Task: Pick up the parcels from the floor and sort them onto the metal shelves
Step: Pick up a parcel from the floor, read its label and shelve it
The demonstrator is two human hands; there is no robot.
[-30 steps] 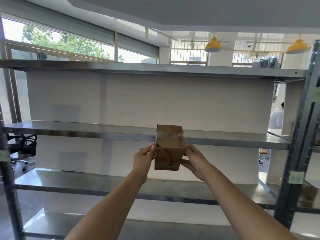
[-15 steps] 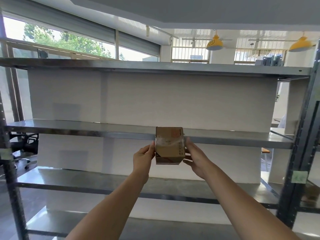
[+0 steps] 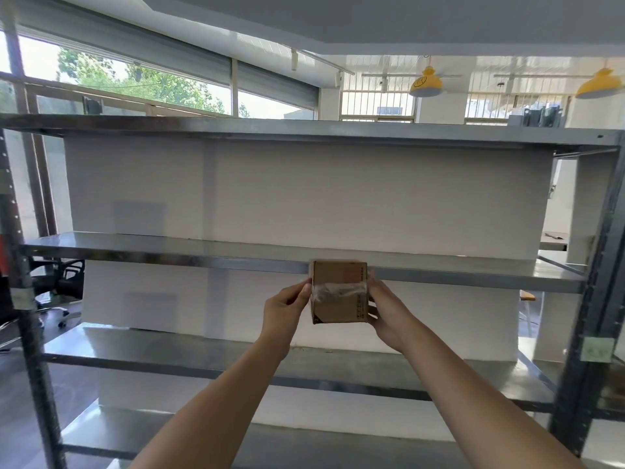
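A small brown cardboard parcel [image 3: 339, 292] with clear tape across it is held between both hands in front of the metal shelves. My left hand [image 3: 286, 307] grips its left side and my right hand [image 3: 389, 312] grips its right side. The parcel's top edge is level with the front lip of the second shelf from the top [image 3: 169, 257], and it hangs in the air in front of that lip. The shelf below [image 3: 152, 362] lies under my forearms.
The top shelf [image 3: 304, 132] spans the view. Dark uprights stand at the left [image 3: 23, 299] and right [image 3: 595, 299]. A white panel backs the shelves. An office chair [image 3: 57, 286] sits on the floor at the left.
The parcel has been raised and tipped so a taped face points at me. Both hands went up with it toward the second shelf's edge.
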